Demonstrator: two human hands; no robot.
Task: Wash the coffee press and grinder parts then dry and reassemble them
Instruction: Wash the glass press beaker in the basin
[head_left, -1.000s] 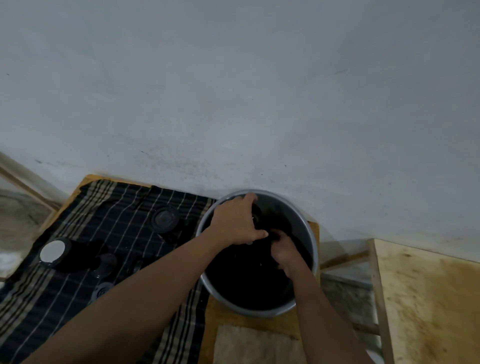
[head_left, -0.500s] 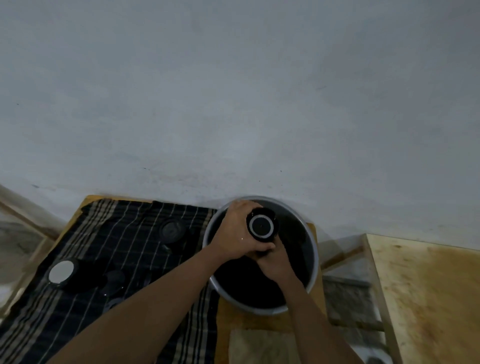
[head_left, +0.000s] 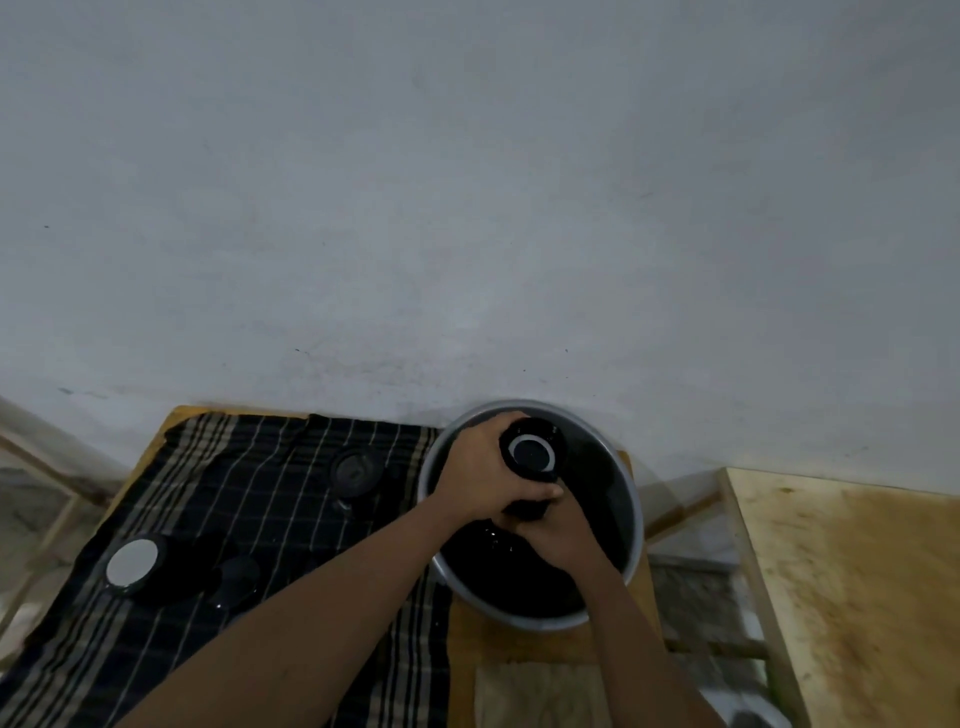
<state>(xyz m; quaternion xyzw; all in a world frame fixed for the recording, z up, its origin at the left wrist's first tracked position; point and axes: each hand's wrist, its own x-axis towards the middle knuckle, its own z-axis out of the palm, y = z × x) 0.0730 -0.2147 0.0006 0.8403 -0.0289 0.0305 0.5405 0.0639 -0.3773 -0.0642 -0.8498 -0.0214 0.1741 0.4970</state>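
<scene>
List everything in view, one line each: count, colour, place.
Basin: one, grey metal, dark inside, against wall.
Cylindrical part: one, black, pale ring on top, over basin.
Checked cloth: one, black with beige stripes, left of basin.
Round lid: one, black, on cloth.
Pale-faced part: one, black, cloth's left.
Small part: one, black, beside it.
Folded cloth: one, beige, nearside of basin.
Wooden tables: two, tan, under basin and at right.
Left hand, right hand: gripping the cylindrical part.

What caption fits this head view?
Left hand and right hand grip a black cylinder over the basin, checked cloth alongside.
</scene>
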